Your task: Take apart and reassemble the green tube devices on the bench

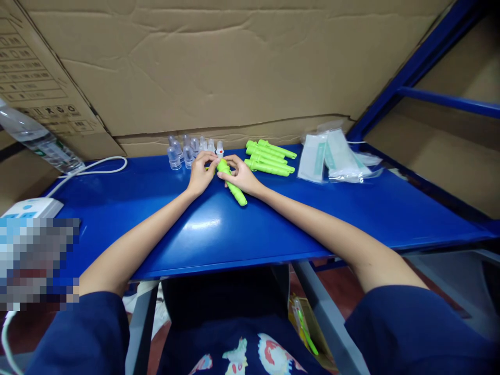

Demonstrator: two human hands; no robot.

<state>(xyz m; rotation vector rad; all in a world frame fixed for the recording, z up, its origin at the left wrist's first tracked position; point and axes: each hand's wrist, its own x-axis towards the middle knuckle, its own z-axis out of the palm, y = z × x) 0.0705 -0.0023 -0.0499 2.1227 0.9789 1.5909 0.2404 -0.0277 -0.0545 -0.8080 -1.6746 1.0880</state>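
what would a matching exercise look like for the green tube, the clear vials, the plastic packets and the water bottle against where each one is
Things:
1. green tube
2. clear vials
3. plastic packets
4. water bottle

Places:
a. far left edge of the view
b. held by the left hand and right hand
c. right of the pile of green tubes
d. standing in a cluster at the back of the blue table

Pairs: 1-b, 2-d, 3-c, 4-a

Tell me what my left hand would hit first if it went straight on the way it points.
Probably the clear vials just beyond the left hand, which holds the green tube; depth is unclear.
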